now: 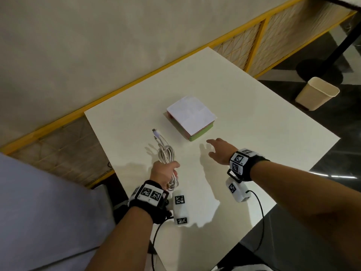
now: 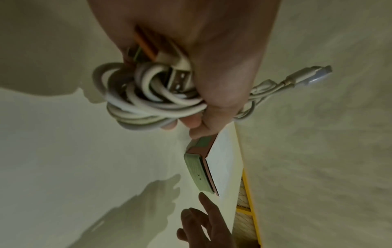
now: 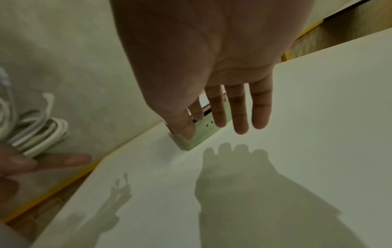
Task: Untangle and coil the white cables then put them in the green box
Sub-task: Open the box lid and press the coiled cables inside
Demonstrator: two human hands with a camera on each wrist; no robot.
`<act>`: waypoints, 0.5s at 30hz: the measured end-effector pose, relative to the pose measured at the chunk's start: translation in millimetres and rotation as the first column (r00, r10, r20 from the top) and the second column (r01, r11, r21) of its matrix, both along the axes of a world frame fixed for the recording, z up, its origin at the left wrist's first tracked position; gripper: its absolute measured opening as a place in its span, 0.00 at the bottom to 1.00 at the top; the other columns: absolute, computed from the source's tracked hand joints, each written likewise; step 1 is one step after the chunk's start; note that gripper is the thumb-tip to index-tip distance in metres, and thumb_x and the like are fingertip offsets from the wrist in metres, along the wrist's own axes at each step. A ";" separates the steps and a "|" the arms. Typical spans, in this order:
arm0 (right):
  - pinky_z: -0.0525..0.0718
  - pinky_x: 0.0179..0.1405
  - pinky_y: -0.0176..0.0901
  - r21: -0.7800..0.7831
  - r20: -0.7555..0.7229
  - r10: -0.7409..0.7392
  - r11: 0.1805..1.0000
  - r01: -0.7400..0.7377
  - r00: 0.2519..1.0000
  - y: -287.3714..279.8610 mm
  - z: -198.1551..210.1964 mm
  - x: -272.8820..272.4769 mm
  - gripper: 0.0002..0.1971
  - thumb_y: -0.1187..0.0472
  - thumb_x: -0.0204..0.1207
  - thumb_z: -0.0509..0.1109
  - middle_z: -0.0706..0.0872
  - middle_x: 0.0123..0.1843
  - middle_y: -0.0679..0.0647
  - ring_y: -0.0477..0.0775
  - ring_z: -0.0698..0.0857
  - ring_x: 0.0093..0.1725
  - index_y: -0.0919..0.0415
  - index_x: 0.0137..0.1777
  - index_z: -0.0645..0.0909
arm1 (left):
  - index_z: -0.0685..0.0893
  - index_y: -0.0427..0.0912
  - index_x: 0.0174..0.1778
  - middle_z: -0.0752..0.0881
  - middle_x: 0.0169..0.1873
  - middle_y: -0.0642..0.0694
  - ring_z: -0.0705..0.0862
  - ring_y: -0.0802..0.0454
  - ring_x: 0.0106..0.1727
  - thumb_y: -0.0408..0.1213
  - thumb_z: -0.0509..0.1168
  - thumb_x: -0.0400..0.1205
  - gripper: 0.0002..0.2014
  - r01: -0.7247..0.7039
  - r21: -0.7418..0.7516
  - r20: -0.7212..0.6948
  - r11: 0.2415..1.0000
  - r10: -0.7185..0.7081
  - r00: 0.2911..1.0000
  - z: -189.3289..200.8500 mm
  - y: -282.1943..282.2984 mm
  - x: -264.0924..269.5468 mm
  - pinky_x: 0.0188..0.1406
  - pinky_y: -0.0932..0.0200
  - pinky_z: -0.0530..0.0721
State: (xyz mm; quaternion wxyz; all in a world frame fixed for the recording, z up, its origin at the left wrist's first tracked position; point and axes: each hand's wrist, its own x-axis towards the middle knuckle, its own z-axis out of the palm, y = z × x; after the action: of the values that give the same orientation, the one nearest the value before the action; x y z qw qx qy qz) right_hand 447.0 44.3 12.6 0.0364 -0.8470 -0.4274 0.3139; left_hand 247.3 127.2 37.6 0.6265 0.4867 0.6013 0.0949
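Observation:
My left hand grips a coiled bundle of white cables above the table, near its left edge. In the left wrist view the cable loops and a USB plug sit in the fist, and a loose connector end sticks out past it. The green box sits closed at the table's middle, with a white sheet on its lid. My right hand hovers open, fingers spread, just short of the box's near corner, apart from it.
The white table stands against a yellow-framed mesh railing. A beige waste bin stands on the dark floor at the right. Black wrist-camera wires hang off the table's near edge.

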 end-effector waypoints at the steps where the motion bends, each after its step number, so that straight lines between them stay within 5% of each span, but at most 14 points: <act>1: 0.79 0.62 0.54 -0.019 0.015 0.028 0.999 -0.028 0.999 5.1 -4.0 8.4 0.30 0.56 0.79 0.60 0.71 0.74 0.58 0.63 0.78 0.69 0.51 0.80 0.56 | 0.80 0.28 0.29 0.77 0.10 0.44 0.73 0.49 0.10 0.30 0.70 0.72 0.10 -0.003 0.013 -0.009 1.000 0.003 1.000 -2.4 4.4 9.5 0.14 0.67 0.71; 8: 0.77 0.41 0.49 -0.053 0.086 0.193 0.980 -0.189 0.977 28.3 -29.3 49.7 0.38 0.61 0.77 0.58 0.72 0.70 0.57 0.64 0.82 0.57 0.42 0.82 0.41 | 0.80 0.29 0.28 0.79 0.13 0.42 0.74 0.50 0.10 0.28 0.70 0.71 0.08 0.008 0.015 -0.022 1.000 -0.007 1.000 -16.6 28.0 82.6 0.13 0.69 0.70; 15: 0.75 0.40 0.48 -0.048 0.076 0.300 0.954 -0.297 0.951 33.5 -41.6 70.0 0.39 0.61 0.78 0.57 0.73 0.70 0.59 0.65 0.84 0.54 0.44 0.82 0.38 | 0.80 0.31 0.29 0.79 0.11 0.45 0.74 0.50 0.12 0.29 0.70 0.71 0.08 0.062 -0.014 -0.030 0.998 -0.062 0.998 -26.1 42.0 120.8 0.15 0.66 0.72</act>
State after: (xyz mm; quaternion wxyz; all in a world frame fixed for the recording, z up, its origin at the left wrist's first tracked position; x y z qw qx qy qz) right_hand 517.1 77.9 -29.1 -0.0443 -0.7855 -0.5459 0.2881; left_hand 368.1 169.1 11.5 0.6231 0.5023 0.5961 0.0641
